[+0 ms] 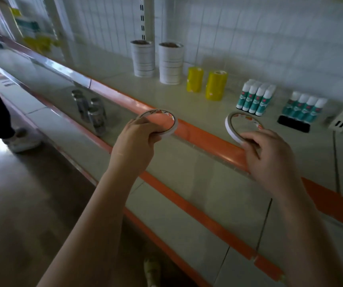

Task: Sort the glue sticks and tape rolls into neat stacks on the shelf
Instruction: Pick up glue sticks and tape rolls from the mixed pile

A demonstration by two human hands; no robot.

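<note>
Each hand pinches one thin tape roll at the shelf's front edge. The left hand holds its tape roll level above the orange edge strip; the right hand holds a second roll, tilted, over the shelf. Two white tape stacks stand near the back edge, glue sticks toward the right end. Recommended: carry each roll flat, lower it centred on a stack, and release only once rims align, one hand at a time.

Dim, blurry, warped at edges
</note>
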